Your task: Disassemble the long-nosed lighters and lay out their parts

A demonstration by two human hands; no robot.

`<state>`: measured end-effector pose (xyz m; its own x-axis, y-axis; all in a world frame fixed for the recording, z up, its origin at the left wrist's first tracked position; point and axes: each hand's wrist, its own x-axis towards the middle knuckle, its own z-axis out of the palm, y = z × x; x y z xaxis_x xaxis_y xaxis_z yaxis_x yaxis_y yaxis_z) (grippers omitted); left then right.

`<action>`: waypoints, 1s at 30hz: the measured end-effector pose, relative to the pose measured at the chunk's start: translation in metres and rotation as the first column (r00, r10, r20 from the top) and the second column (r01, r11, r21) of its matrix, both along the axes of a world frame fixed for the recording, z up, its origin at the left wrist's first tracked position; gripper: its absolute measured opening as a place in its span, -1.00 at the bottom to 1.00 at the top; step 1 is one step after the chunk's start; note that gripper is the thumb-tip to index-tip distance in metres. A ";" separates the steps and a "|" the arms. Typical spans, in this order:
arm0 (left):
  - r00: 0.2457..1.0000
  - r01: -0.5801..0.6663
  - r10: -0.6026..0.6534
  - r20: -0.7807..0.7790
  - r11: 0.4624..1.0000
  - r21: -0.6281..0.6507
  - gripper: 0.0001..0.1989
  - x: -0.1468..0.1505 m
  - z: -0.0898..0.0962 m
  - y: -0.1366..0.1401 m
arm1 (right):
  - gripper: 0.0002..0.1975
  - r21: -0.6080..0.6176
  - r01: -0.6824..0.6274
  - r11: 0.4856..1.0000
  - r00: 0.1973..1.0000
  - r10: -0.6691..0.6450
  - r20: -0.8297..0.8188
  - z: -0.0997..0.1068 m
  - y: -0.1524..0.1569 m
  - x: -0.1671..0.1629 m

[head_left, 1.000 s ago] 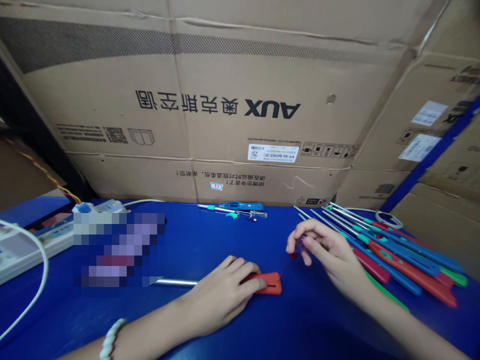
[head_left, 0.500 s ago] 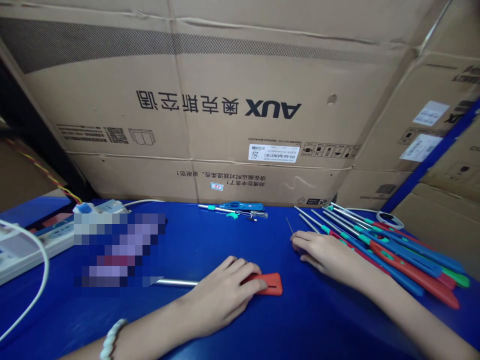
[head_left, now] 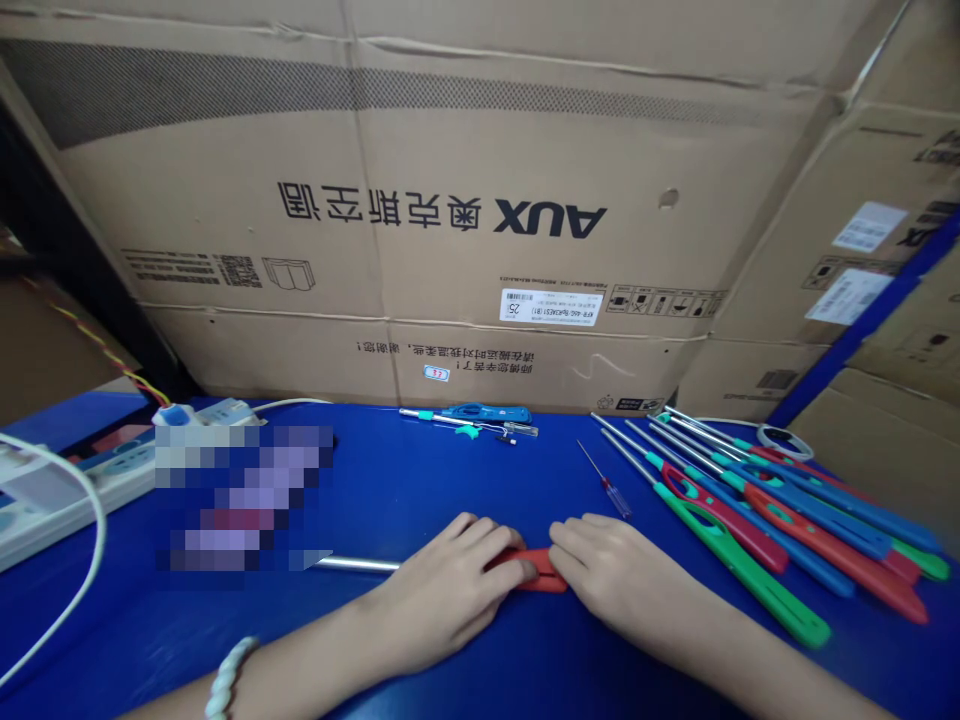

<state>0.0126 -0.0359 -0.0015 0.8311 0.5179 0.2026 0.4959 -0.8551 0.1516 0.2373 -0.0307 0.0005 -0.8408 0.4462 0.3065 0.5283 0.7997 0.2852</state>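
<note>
An orange-red stick lighter lies on the blue table, its metal tube pointing left. My left hand is closed around the handle from above and hides its middle. At the handle's right end, the curled fingers of my right hand grip the same lighter. A small screwdriver with a clear purplish handle rests behind my right hand, its thin shaft pointing away to the left.
Several stick lighters in green, red, blue and orange are heaped on the right. At the back lie a blue lighter and small loose parts. A power strip with cables stands left, near a blurred purple item. Cardboard walls the back.
My right hand has let go of the screwdriver, leaving it on the table, and has moved left and nearer to the orange-red lighter's end. My left hand keeps its hold.
</note>
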 end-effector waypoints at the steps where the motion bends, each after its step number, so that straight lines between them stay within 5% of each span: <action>1: 1.000 0.000 0.000 -0.003 1.000 0.006 -0.74 0.000 0.000 0.000 | -0.80 0.036 0.002 0.999 1.000 -0.001 -0.005 -0.002 -0.001 -0.001; 18: 0.999 0.010 -0.010 0.035 1.000 0.000 -0.74 0.000 -0.001 0.000 | -0.79 0.175 0.048 0.983 0.999 -0.051 0.011 0.004 0.006 0.000; 30: 0.999 -0.009 0.010 -0.039 0.999 0.030 -0.56 -0.010 0.004 0.005 | -0.80 0.172 0.171 0.970 0.983 -0.180 0.038 -0.018 0.038 0.015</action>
<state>0.0026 -0.0305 0.0025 0.8337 0.5203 0.1852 0.5094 -0.8540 0.1059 0.2526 0.0077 -0.0179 -0.7711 0.5342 0.3464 0.6365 0.6348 0.4381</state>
